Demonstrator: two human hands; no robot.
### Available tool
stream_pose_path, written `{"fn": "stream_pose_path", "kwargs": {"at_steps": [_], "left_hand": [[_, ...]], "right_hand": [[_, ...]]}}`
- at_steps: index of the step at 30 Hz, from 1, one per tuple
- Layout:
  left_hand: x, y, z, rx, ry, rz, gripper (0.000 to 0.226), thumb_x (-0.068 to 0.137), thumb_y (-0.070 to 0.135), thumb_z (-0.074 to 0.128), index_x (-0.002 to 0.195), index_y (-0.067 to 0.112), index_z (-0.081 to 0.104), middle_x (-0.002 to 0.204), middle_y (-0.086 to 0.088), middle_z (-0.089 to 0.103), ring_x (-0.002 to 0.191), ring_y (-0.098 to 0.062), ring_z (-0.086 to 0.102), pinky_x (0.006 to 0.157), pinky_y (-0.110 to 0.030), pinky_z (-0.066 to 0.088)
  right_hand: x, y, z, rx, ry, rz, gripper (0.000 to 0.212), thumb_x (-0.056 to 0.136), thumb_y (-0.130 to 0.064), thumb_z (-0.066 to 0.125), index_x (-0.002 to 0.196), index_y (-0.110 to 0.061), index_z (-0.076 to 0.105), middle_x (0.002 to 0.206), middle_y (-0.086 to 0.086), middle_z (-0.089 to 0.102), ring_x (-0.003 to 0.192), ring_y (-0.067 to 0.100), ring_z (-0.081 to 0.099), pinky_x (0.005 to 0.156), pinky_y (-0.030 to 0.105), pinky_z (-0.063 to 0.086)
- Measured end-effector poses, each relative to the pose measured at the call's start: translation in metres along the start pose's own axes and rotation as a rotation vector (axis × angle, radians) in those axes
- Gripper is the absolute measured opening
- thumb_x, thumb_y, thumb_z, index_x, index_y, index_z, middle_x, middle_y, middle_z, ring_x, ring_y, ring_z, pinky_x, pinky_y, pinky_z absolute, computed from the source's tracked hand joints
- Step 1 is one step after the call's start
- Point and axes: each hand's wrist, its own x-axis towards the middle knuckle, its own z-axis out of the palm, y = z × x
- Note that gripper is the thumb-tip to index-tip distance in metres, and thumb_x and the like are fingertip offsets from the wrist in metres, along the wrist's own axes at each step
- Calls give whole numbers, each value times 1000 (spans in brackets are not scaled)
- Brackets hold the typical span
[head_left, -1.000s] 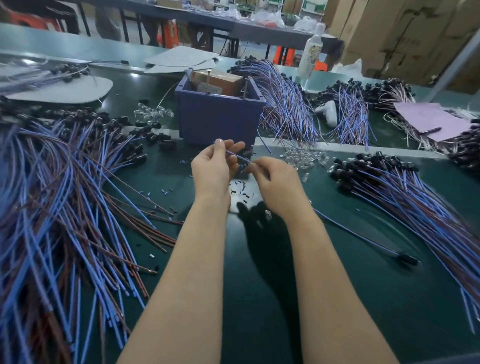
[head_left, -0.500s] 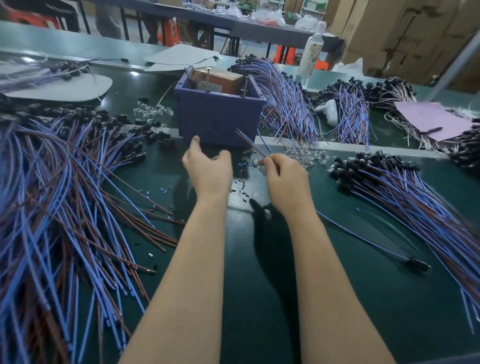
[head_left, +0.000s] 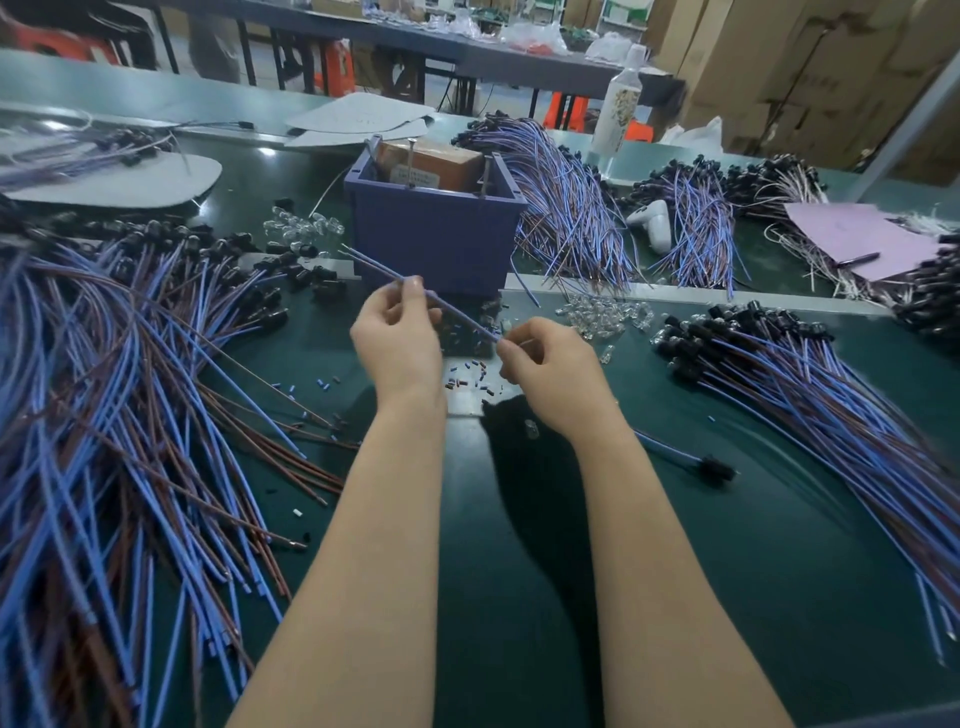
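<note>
A thin blue wire (head_left: 457, 312) slants between both hands above the green table, its bare tip pointing up left toward the purple bin (head_left: 436, 234). My left hand (head_left: 397, 338) pinches it near the upper end with thumb and fingertips. My right hand (head_left: 550, 371) pinches the lower end; the wire passes under that hand and trails right to a black connector (head_left: 717, 470) on the table. Small cut sleeve pieces (head_left: 467, 379) lie scattered just beyond my hands.
A big heap of blue and brown wires (head_left: 114, 441) fills the left side. Another bundle with black connectors (head_left: 810, 374) fans out on the right. Clear LED caps (head_left: 602, 314) lie beside the bin. More bundles, a white bottle (head_left: 621, 111) and pink paper (head_left: 872, 239) lie behind.
My left hand, which had let go and opened half a second ago, has come back and pinched the wire. The wire's connector end slid on the table.
</note>
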Motion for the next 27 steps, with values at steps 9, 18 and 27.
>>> {"fn": "stream_pose_path", "kwargs": {"at_steps": [9, 18, 27], "left_hand": [[-15, -10, 10, 369, -402, 15, 9, 93, 11, 57, 93, 4, 62, 81, -14, 65, 72, -25, 59, 82, -41, 52], [-10, -12, 7, 362, -223, 171, 13, 99, 14, 44, 94, 9, 55, 68, 6, 60, 53, 0, 52, 64, -21, 47], [-4, -15, 6, 461, -230, 201, 22, 98, 15, 45, 102, 8, 66, 70, 5, 58, 62, -7, 51, 71, -26, 44]], "right_hand": [[2, 0, 4, 166, 150, 3, 15, 92, -18, 55, 79, -23, 57, 66, -4, 67, 66, 11, 66, 68, 18, 49], [4, -1, 10, 129, 345, 63, 11, 96, -13, 45, 104, -15, 51, 70, -7, 66, 81, 19, 67, 84, 36, 50], [0, -9, 18, -16, 242, -51, 29, 95, -14, 46, 122, -13, 57, 96, 9, 72, 96, 27, 63, 89, 37, 45]]}}
